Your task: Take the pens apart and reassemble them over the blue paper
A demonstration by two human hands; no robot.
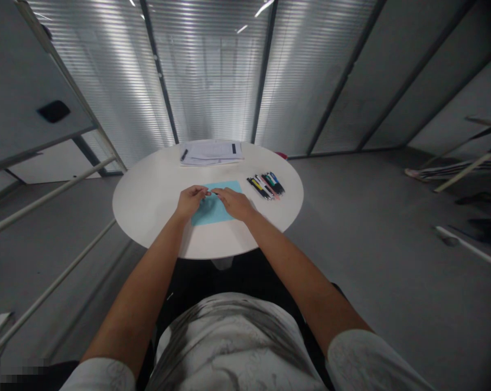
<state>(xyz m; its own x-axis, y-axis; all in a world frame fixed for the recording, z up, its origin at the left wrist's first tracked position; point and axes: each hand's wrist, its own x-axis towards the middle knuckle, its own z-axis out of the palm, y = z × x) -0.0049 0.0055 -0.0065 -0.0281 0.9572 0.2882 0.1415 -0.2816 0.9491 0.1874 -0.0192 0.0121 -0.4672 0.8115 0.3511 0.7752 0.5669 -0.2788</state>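
Note:
My left hand (192, 200) and my right hand (234, 202) are close together above a light blue sheet (207, 216) on a round white table (148, 190). The left thumb and fingers are pinched together; whatever is between them is too small to make out. A small dark tip shows at the fingertips of my right hand, whose fingers are closed, but its kind is unclear. A row of pens (265, 185), with black, yellow, white, red, green and blue parts, lies side by side to the right of the sheet.
A stack of papers (213, 153) lies at the table's far edge, with dark items on it. A pale metal rail frame (54, 205) stands to the left. Glass panels with blinds (213, 81) rise behind the table. Wooden-legged furniture (469, 165) is far right.

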